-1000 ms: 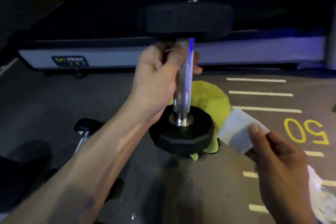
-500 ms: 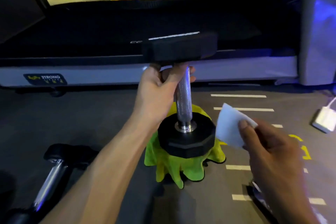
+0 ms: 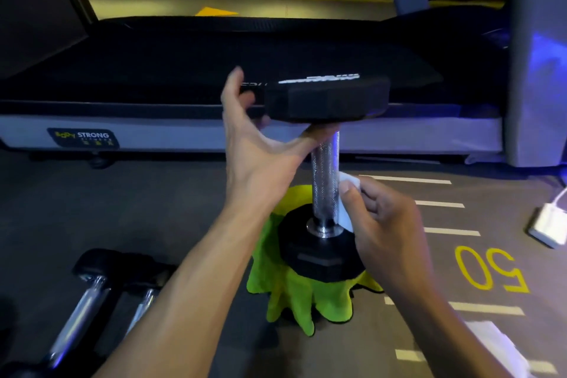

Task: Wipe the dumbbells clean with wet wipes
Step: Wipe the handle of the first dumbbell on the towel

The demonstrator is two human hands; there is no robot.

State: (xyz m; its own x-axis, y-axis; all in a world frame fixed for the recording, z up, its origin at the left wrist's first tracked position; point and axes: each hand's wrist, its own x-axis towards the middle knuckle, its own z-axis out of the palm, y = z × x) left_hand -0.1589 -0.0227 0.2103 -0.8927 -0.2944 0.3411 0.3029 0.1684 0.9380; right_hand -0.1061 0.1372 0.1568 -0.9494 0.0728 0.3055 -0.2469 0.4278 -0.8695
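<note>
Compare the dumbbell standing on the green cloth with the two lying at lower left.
The upright dumbbell stands on end on the green cloth; the two floor dumbbells lie on the bare floor. The left hand steadies the upright one and the right hand presses a wet wipe to its handle; nothing touches the floor pair. All have black heads and shiny metal handles.

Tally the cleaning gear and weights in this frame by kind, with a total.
Dumbbells: 3, one upright on the cloth, two lying at lower left
Wet wipes: 1, held by the right hand against the handle
Green cloths: 1
Total: 5
</note>
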